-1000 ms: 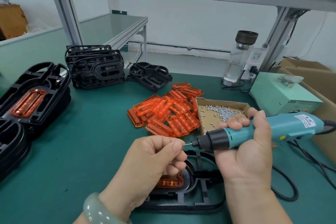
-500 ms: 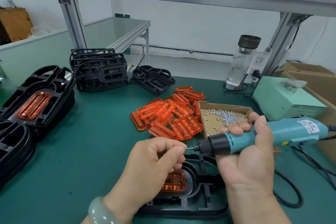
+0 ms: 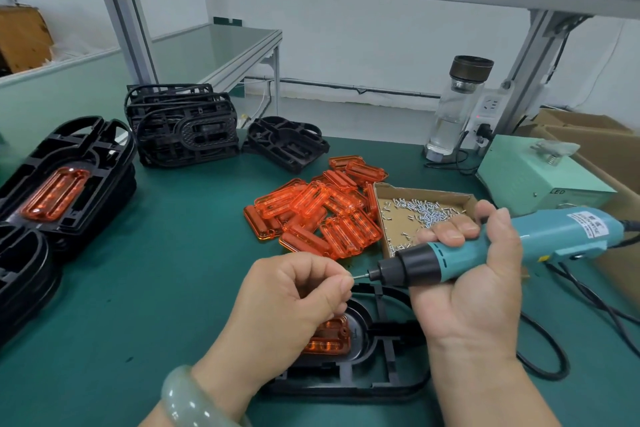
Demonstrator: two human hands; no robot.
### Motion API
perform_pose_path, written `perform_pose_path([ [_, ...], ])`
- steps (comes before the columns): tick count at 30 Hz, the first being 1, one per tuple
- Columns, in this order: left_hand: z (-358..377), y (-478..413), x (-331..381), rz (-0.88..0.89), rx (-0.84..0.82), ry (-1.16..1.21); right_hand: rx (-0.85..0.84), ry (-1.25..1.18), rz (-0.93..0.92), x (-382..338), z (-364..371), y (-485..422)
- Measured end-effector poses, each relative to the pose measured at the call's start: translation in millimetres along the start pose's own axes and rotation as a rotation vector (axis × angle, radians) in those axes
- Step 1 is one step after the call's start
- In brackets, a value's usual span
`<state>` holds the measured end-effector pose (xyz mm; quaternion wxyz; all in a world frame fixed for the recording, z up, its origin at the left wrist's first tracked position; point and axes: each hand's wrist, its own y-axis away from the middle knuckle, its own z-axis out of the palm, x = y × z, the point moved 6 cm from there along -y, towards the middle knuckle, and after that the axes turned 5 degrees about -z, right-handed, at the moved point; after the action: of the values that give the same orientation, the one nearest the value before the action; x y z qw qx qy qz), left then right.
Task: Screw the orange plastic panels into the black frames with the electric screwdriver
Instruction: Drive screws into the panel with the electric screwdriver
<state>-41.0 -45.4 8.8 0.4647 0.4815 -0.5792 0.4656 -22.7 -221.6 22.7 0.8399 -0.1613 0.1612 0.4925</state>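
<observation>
1. Right hand [image 3: 474, 288] grips electric screwdriver [image 3: 502, 246], held level and pointing left.
2. Left hand [image 3: 294, 298]: thumb and forefinger pinch the tip of the bit [image 3: 362, 276]; any screw is too small to tell.
3. Black frame [image 3: 381, 388] lies under both hands, with orange panel [image 3: 329, 340] seated inside, half hidden by left hand.
4. Behind: loose panels [image 3: 322, 215] touching screw tray [image 3: 426, 215]. Frame stacks [image 3: 69, 177] at left.

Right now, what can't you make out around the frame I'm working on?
Head view only:
- Whatever the left hand pinches at the electric screwdriver bit: hidden in its grip, too small.
- Orange panel in the black frame: mostly covered by the left hand.
- Stacked frames at left: cut off by the edge.
- Screwdriver label: too small to read.
</observation>
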Motion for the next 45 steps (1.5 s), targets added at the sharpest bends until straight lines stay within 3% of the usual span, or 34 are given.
perform_pose_path([
  [6,-7,-3,-1,-0.026,-0.021,-0.002,0.026,0.014,0.006,-1,-5,-3],
  [10,-27,-6,0,0.020,0.070,-0.386,0.070,0.084,0.010,-6,-10,-9],
  [16,-15,-2,-5,0.060,-0.156,-0.775,0.092,0.153,0.018,-8,-16,-15],
  [21,-4,4,-3,0.117,-0.168,-1.037,0.102,0.211,0.055,-6,-17,-15],
  [45,8,5,-12,0.080,-0.171,-0.968,-0.108,0.386,-0.018,-7,-2,-7],
])
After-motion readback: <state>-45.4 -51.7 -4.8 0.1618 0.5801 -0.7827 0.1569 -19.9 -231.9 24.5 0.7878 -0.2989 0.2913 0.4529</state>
